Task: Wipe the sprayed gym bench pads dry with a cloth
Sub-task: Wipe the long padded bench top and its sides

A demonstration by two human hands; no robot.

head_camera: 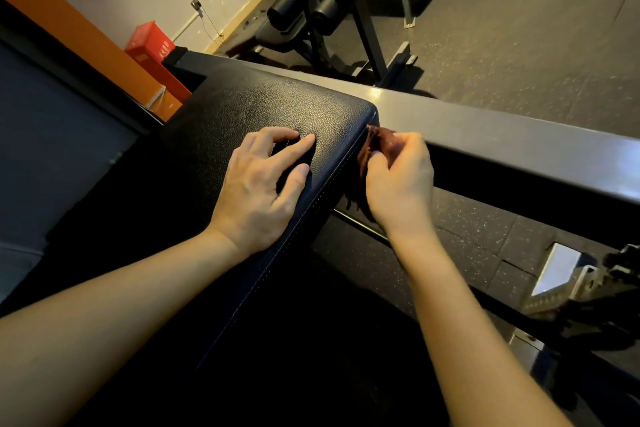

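The dark red cloth [375, 147] sat bunched against the side wall of the black bench pad [263, 104], just below its far corner, with our right hand [398, 184] curled tightly round it. Our left hand [259, 184] lay on the pad's top, fingers spread, tips pressing the grained vinyl and holding nothing. The hands were near each other, with the pad's stitched seam between them.

In the dim light we could not tell how wet the pad was. We judged the side wall to be the stretch in hand. To dry it well, the cloth should lie flat against the wall and travel along the seam in one long pass, turned to a dry face as needed, with the left hand bracing.

A grey steel beam [502, 130] ran just behind the right hand. Beyond it lay speckled rubber flooring [519, 45], a roller-pad machine [311, 3] and a red box [149, 42] by the wall.
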